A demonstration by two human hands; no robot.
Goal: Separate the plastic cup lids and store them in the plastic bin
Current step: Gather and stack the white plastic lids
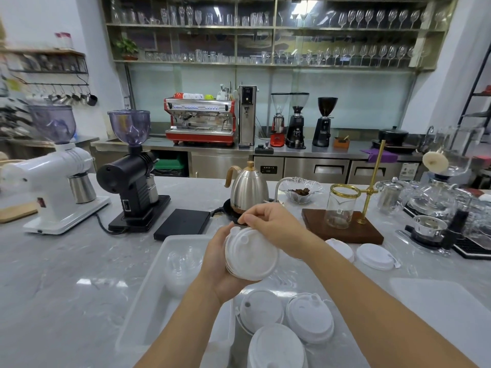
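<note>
My left hand (216, 264) grips a stack of white plastic cup lids (251, 254) above the counter, over the translucent plastic bin (148, 301). My right hand (268, 221) pinches the top rim of the stack's front lid with its fingertips. Inside the bin lies a pile of clear lids (183, 264). Three more stacks of white lids (309, 316) stand in front of me near the bottom edge. Two white lids (373, 256) lie on the counter to the right.
Behind my hands stand a steel kettle (248, 188), a black scale (183, 220), a black grinder (132, 171) and a white grinder (55, 176). A wooden drip stand (342, 231) with a glass sits right, glassware beyond. Another translucent tray (438, 301) lies at the right.
</note>
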